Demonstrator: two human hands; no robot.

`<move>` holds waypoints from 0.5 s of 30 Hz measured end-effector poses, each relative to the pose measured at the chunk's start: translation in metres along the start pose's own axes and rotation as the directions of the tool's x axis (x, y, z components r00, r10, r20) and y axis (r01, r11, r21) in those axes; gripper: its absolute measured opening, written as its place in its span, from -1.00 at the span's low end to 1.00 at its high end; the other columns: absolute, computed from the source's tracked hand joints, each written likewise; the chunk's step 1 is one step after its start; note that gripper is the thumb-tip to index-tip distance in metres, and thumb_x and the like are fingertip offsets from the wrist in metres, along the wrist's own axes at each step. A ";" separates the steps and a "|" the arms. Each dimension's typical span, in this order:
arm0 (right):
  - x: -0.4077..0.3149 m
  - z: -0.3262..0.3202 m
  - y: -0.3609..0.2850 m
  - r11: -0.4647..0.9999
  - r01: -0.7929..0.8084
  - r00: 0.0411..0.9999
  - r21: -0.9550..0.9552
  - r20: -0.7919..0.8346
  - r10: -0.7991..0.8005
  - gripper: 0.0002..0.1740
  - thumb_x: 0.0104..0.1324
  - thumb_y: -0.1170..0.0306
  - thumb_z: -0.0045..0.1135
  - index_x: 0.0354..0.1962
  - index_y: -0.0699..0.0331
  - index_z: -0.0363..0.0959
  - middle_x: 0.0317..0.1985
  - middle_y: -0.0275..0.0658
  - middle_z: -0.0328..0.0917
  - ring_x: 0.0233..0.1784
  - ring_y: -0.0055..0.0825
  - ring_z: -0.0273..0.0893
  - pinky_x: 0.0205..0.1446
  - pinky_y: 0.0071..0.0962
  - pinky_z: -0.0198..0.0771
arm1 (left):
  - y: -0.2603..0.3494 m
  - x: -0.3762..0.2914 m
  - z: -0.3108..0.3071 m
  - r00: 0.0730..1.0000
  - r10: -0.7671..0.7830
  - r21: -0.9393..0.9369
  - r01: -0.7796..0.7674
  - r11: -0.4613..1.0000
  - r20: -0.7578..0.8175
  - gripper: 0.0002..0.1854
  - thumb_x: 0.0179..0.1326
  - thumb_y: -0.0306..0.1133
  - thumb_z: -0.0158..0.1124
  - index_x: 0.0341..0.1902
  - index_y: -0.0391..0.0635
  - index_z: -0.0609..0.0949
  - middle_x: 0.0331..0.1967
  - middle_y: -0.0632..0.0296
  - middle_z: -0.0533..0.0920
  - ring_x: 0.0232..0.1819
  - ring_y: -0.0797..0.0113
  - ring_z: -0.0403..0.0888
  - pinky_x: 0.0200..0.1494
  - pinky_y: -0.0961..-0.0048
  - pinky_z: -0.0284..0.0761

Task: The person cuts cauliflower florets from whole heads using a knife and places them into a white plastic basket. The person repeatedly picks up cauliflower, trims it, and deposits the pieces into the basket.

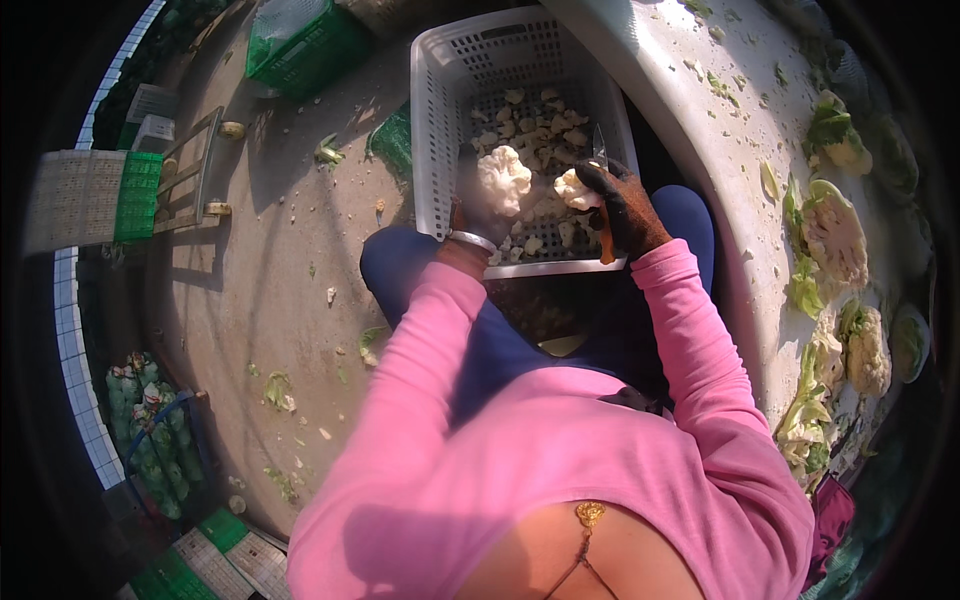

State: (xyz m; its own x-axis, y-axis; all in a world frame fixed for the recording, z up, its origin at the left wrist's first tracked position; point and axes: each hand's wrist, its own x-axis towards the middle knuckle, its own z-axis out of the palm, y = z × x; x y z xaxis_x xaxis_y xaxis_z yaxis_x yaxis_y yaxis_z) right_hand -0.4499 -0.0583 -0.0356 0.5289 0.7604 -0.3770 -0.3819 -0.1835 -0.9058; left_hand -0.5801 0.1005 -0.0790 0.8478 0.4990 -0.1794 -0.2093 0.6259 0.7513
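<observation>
My left hand (480, 206), in a dark glove with a bracelet at the wrist, holds a large piece of cauliflower (504, 180) above a white perforated plastic crate (433, 142). My right hand (626, 206), in a black and brown glove, grips a knife with an orange handle (606, 238); its blade (599, 144) points away from me. A smaller cauliflower floret (576, 190) is also held at the fingertips of that hand. The two pieces are apart. Many cut florets (559, 124) lie on the bottom of the crate, between my knees.
A pale work surface (720, 150) on the right bears leaves and cauliflower heads (834, 232). On the left are a green crate (296, 52), a wheeled dolly (199, 180), stacked crates (90, 196) and filled net bags (154, 435). Leaf scraps (279, 390) litter the floor.
</observation>
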 end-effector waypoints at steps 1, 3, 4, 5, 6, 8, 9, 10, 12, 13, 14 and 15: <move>0.003 0.006 0.001 0.969 0.161 0.987 -0.189 0.048 -0.154 -0.56 0.13 0.15 0.21 -0.17 0.31 0.42 -0.39 -0.32 0.51 -0.45 -0.60 0.44 -0.45 -0.59 0.31 | 0.003 0.000 -0.015 0.984 -0.136 -0.398 0.172 0.901 0.117 -0.67 0.26 -0.01 0.03 -0.23 -0.05 0.44 -0.53 0.32 0.31 -0.53 0.46 0.30 -0.46 0.63 0.39; 0.008 0.015 0.002 0.877 0.271 0.962 -0.397 0.096 -0.254 -0.68 0.25 0.31 0.07 -0.13 0.36 0.44 -0.32 -0.32 0.49 -0.34 -0.65 0.44 -0.34 -0.62 0.37 | -0.002 0.000 -0.032 0.986 0.155 0.011 -0.156 0.988 0.064 -0.68 0.27 -0.04 0.03 -0.22 -0.06 0.44 -0.53 0.30 0.32 -0.54 0.44 0.31 -0.40 0.63 0.40; 0.009 0.018 -0.001 0.941 0.223 0.974 -0.255 0.106 -0.202 -0.66 0.20 0.32 0.11 -0.12 0.34 0.43 -0.31 -0.29 0.50 -0.33 -0.62 0.46 -0.34 -0.60 0.38 | -0.005 -0.003 -0.035 0.964 0.264 0.337 -0.250 0.908 0.003 -0.70 0.27 -0.09 0.04 -0.17 -0.08 0.44 -0.50 0.29 0.37 -0.52 0.42 0.34 -0.38 0.62 0.40; 0.010 0.021 -0.003 0.983 0.143 0.984 -0.112 0.126 -0.129 -0.64 0.16 0.33 0.16 -0.11 0.32 0.43 -0.31 -0.25 0.51 -0.31 -0.59 0.47 -0.34 -0.59 0.39 | -0.006 -0.007 -0.038 0.948 0.311 0.650 -0.280 0.706 0.071 -0.71 0.26 -0.14 0.04 -0.12 -0.10 0.45 -0.47 0.27 0.41 -0.51 0.41 0.36 -0.35 0.61 0.40; 0.009 0.023 -0.007 0.999 0.043 0.985 0.017 0.164 -0.046 -0.61 0.11 0.34 0.21 -0.10 0.31 0.42 -0.30 -0.22 0.51 -0.29 -0.57 0.49 -0.33 -0.57 0.41 | -0.009 -0.011 -0.036 0.888 0.446 0.798 -0.348 0.492 0.112 -0.71 0.26 -0.19 0.05 -0.08 -0.11 0.46 -0.45 0.25 0.46 -0.50 0.40 0.38 -0.33 0.61 0.39; 0.006 0.025 -0.014 0.980 -0.037 0.994 0.195 0.104 0.017 -0.62 0.23 0.25 0.09 -0.06 0.31 0.42 -0.19 -0.24 0.50 -0.22 -0.54 0.48 -0.26 -0.56 0.42 | -0.001 -0.027 -0.035 0.813 0.480 0.887 -0.441 0.139 0.330 -0.66 0.25 -0.27 0.08 0.05 -0.15 0.45 -0.35 0.22 0.54 -0.42 0.39 0.46 -0.29 0.57 0.41; 0.005 0.025 -0.016 0.958 0.027 0.992 0.284 0.112 -0.061 -0.62 0.25 0.26 0.11 -0.05 0.30 0.42 -0.18 -0.25 0.50 -0.22 -0.55 0.48 -0.28 -0.57 0.42 | 0.002 -0.030 -0.030 0.908 0.321 0.774 -0.402 0.490 0.268 -0.61 0.22 -0.31 0.11 0.11 -0.13 0.43 -0.27 0.19 0.57 -0.33 0.37 0.50 -0.21 0.51 0.44; 0.003 0.026 -0.018 0.934 0.069 0.990 0.351 0.095 -0.109 -0.62 0.26 0.26 0.12 -0.04 0.29 0.42 -0.18 -0.27 0.50 -0.23 -0.56 0.47 -0.31 -0.58 0.42 | 0.007 -0.033 -0.027 0.965 0.154 0.631 -0.254 0.733 0.210 -0.56 0.19 -0.36 0.15 0.17 -0.11 0.42 -0.19 0.16 0.59 -0.23 0.34 0.54 -0.12 0.45 0.46; 0.002 0.026 -0.017 0.980 0.188 0.977 0.068 0.091 -0.193 -0.62 0.27 0.25 0.14 -0.03 0.28 0.42 -0.18 -0.27 0.50 -0.23 -0.57 0.47 -0.32 -0.59 0.41 | 0.011 -0.039 -0.017 0.916 0.169 0.803 -0.400 0.442 0.364 -0.50 0.16 -0.40 0.18 0.22 -0.08 0.41 -0.11 0.11 0.61 -0.13 0.29 0.58 -0.03 0.35 0.49; 0.003 0.026 -0.014 0.963 0.259 0.961 -0.069 0.122 -0.250 -0.61 0.27 0.24 0.15 -0.02 0.28 0.41 -0.18 -0.28 0.51 -0.23 -0.58 0.47 -0.33 -0.59 0.41 | 0.014 -0.037 -0.013 0.868 0.267 0.754 -0.497 0.430 0.419 -0.50 0.16 -0.41 0.17 0.22 -0.07 0.41 -0.11 0.10 0.61 -0.12 0.28 0.58 -0.02 0.35 0.48; 0.004 0.026 -0.010 0.953 0.286 0.953 -0.104 0.134 -0.271 -0.59 0.26 0.23 0.16 -0.02 0.30 0.41 -0.17 -0.29 0.51 -0.23 -0.60 0.47 -0.31 -0.59 0.42 | 0.012 -0.036 -0.009 0.810 0.308 0.726 -0.585 0.360 0.500 -0.51 0.17 -0.42 0.16 0.22 -0.06 0.41 -0.11 0.09 0.61 -0.11 0.27 0.58 -0.02 0.35 0.48; 0.006 0.026 -0.005 0.954 0.265 0.964 -0.142 0.066 -0.258 -0.59 0.26 0.24 0.16 -0.02 0.30 0.41 -0.17 -0.29 0.52 -0.23 -0.60 0.47 -0.31 -0.59 0.42 | 0.014 -0.035 -0.008 0.770 0.331 0.777 -0.612 0.146 0.545 -0.53 0.20 -0.36 0.14 0.23 -0.04 0.40 -0.04 0.06 0.58 -0.04 0.24 0.56 0.04 0.36 0.45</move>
State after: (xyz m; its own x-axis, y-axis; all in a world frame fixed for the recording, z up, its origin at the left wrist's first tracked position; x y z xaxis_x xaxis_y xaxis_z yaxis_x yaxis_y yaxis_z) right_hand -0.4643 -0.0368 -0.0280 0.5581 0.8215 -0.1166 -0.1160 -0.0618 -0.9913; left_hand -0.6169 0.0969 -0.0674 0.8493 0.2651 0.4565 -0.1712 -0.6796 0.7133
